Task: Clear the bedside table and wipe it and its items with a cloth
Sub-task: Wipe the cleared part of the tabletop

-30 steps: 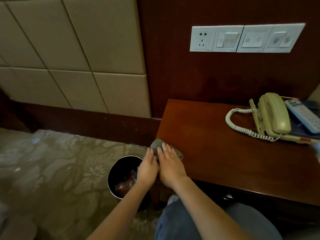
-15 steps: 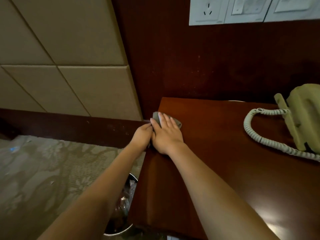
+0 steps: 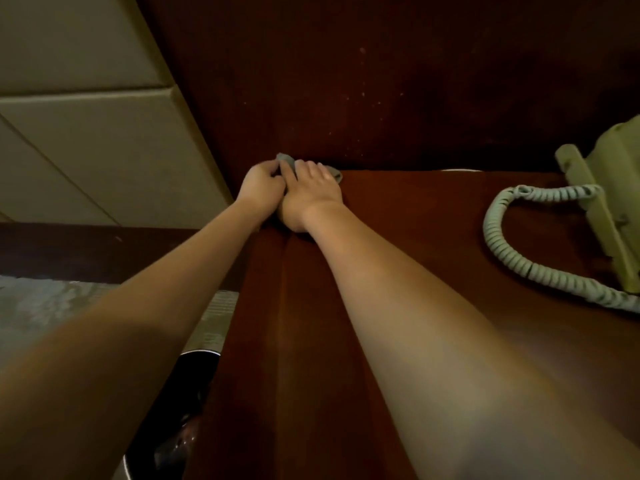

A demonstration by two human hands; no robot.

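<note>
Both hands have pushed the cloth [image 3: 286,160] further back along the left edge of the wooden surface [image 3: 415,258] than half a second ago, and it now lies in the rear left corner, touching the dark wood wall panel [image 3: 346,81]. The left hand [image 3: 259,185] sits at the very edge of the surface, its fingers curled, and its grip pinches the near-left corner of the grey cloth. The right hand [image 3: 311,188] lies flat on top of the cloth with fingers straight, pressing it down; its grip is released, and a small fold of cloth shows past its fingertips on the right. The two hands touch side by side. To the right, well apart from them, a pale green telephone [image 3: 609,188] stands on the surface, partly cut off by the frame, and its coiled cord [image 3: 512,247] loops across the wood towards the hands. Left of the surface are beige padded wall panels [image 3: 86,140], and lower down patterned carpet [image 3: 34,306]. A dark round bin [image 3: 180,403] stands on the floor just beside the surface's left side, beneath the left forearm.
</note>
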